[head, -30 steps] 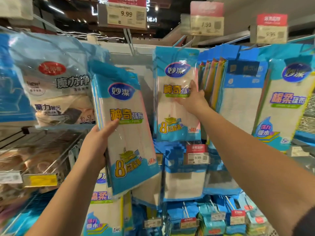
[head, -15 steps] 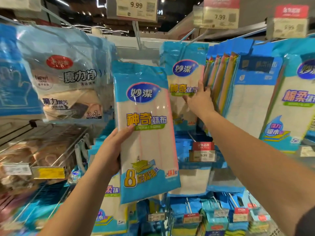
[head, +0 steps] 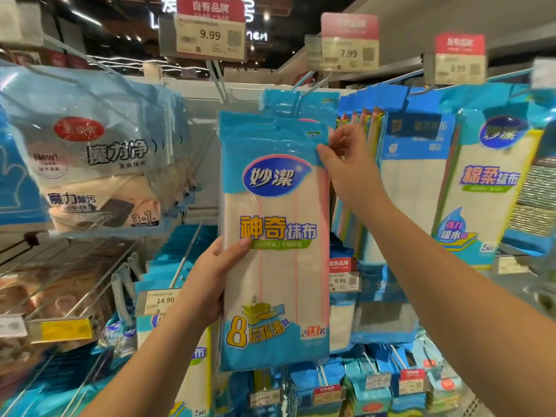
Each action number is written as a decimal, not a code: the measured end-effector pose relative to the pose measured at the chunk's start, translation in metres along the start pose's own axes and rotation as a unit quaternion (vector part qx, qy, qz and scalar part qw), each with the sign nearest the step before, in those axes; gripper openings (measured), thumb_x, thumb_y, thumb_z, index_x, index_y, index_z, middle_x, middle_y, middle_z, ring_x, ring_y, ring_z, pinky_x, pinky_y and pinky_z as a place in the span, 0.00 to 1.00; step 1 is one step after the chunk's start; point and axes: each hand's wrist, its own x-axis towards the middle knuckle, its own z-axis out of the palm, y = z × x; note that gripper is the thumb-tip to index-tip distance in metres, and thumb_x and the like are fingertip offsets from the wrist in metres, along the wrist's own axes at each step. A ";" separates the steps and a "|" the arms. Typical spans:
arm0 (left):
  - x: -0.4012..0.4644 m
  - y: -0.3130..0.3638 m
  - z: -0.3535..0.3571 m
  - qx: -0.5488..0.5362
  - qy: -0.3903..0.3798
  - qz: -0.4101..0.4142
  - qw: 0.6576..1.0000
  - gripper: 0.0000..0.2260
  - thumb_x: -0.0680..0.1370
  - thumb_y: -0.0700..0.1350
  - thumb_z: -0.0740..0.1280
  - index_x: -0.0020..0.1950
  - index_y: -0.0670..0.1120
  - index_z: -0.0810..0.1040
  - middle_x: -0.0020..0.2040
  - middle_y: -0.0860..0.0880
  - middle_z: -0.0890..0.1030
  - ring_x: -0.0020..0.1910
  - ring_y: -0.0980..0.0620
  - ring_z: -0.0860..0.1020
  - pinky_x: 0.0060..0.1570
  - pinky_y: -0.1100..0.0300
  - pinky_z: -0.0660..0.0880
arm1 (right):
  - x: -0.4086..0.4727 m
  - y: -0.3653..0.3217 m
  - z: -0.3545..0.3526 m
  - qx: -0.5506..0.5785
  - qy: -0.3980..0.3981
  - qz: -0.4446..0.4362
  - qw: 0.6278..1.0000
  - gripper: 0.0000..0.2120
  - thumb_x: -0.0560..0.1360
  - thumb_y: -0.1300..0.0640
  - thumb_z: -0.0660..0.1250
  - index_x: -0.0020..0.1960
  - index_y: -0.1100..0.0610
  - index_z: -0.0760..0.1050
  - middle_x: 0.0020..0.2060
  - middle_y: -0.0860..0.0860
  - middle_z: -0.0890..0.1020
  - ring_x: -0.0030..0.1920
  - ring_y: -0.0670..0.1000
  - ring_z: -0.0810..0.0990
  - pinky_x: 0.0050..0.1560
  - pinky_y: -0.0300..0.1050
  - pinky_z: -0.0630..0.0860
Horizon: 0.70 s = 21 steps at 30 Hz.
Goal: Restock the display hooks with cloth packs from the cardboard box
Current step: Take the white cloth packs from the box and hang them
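Note:
A blue-and-white cloth pack (head: pixel 275 242) is held upright in front of the display. My left hand (head: pixel 210 284) grips its left edge at mid height, thumb on the front. My right hand (head: pixel 343 164) pinches the pack's top right corner. Directly behind its top hangs another pack of the same kind (head: pixel 301 103) on a blue display hook (head: pixel 304 82) under the 7.99 tag. The cardboard box is out of view.
Clear-bagged cloth packs (head: pixel 96 152) hang at the left, striped and white cloth packs (head: pixel 487 182) at the right. Price tags (head: pixel 207 34) stick out overhead. Lower hooks (head: pixel 186 257) and small packs (head: pixel 376 383) fill the rack below.
My left hand has carried the pack rightward and up, in front of the hanging pack. My right hand left the hanging pack and now pinches the held pack's top corner.

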 end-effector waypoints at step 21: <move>0.019 0.015 0.046 0.047 -0.021 0.042 0.998 0.18 0.73 0.51 0.71 0.60 0.45 0.77 0.49 0.45 0.87 0.46 0.46 0.86 0.39 0.56 0.82 | 0.014 -0.008 -0.036 0.160 -0.001 0.096 0.982 0.20 0.70 0.53 0.73 0.61 0.47 0.77 0.61 0.49 0.79 0.60 0.51 0.81 0.63 0.56 0.77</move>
